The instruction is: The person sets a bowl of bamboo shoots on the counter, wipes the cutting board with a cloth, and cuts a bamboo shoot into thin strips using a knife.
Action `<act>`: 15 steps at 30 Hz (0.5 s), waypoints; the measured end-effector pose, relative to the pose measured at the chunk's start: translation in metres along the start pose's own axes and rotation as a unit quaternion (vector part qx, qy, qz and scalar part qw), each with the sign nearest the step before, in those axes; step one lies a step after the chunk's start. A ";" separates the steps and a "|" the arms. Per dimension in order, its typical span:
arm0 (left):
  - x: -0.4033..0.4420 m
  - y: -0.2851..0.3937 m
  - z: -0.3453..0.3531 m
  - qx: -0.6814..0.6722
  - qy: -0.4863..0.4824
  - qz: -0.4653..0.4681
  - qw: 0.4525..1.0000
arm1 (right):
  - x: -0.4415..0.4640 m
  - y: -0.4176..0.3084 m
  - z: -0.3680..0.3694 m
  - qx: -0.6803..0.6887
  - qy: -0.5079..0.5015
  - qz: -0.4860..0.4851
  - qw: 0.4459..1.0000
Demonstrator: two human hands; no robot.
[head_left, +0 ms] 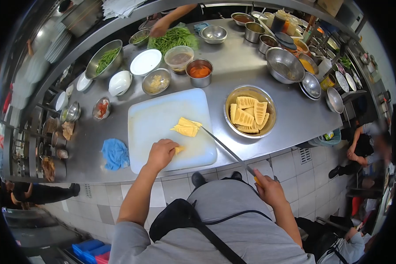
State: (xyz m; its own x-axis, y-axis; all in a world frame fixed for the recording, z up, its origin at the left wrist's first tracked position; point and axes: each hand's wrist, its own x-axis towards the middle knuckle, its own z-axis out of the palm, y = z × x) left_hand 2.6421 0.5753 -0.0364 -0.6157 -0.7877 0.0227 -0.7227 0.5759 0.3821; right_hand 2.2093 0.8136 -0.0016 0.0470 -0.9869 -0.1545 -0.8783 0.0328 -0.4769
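On the white cutting board [151, 119] rests a small stack of sliced yellow bamboo shoot [187, 127]. My left hand [162, 154] is at the board's near side, its fingers closed on a small bamboo shoot piece [179, 150]. My right hand [269, 189] grips the yellow handle of a long knife [231, 153] beyond the board's right edge. The blade points up and left, its tip beside the stack. Right of the board, a metal bowl [271, 119] holds larger bamboo shoot chunks [243, 117].
A crumpled blue cloth [114, 154] lies left of the board. Behind it stand a pot of orange slices [199, 71], a white plate [145, 62] and several bowls. Another person's hand [161, 27] reaches over green beans [176, 39]. Metal bowls [285, 66] line the right side.
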 end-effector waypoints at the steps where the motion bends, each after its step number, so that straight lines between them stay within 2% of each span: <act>1: -0.007 0.001 0.005 -0.076 0.033 -0.087 0.993 | 0.003 0.000 -0.002 -0.002 -0.002 -0.004 1.000; 2: -0.012 0.001 0.008 -0.150 0.067 -0.173 0.971 | 0.006 -0.001 -0.004 -0.002 -0.002 -0.019 1.000; 3: -0.015 -0.002 0.012 -0.150 0.072 -0.178 0.970 | 0.011 -0.002 -0.005 -0.002 -0.003 -0.035 0.999; 4: -0.018 -0.004 0.015 -0.302 0.095 -0.253 0.914 | 0.015 -0.002 -0.006 -0.004 -0.005 -0.042 0.999; 5: -0.021 -0.002 0.014 -0.445 0.117 -0.317 0.829 | 0.020 -0.002 -0.006 -0.001 -0.004 -0.055 0.998; 6: -0.024 -0.002 0.012 -0.446 0.125 -0.322 0.826 | 0.024 -0.003 -0.006 0.003 -0.003 -0.067 0.998; 8: -0.028 -0.003 0.006 -0.515 0.132 -0.348 0.772 | 0.035 -0.006 -0.008 0.003 0.001 -0.098 0.995; 9: -0.035 -0.012 0.013 -0.515 0.139 -0.352 0.769 | 0.041 -0.008 -0.009 0.006 0.008 -0.119 0.993; 10: -0.043 -0.026 0.024 -0.323 0.199 -0.336 0.862 | 0.047 -0.012 -0.011 0.005 0.005 -0.126 0.992; 11: -0.048 -0.030 0.025 -0.113 0.246 -0.306 0.913 | 0.054 -0.017 -0.014 0.005 0.000 -0.145 0.989; 15: -0.057 -0.027 0.023 -0.184 0.230 -0.365 0.883 | 0.072 -0.028 -0.020 -0.015 -0.038 -0.169 0.985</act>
State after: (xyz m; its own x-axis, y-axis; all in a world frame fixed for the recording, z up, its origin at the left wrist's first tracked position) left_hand 2.6896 0.6098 -0.0688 0.2256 -0.9741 -0.0121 -0.6718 -0.1646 0.7222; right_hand 2.2280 0.7379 0.0184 0.3734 -0.9260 -0.0552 -0.8200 -0.3017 -0.4863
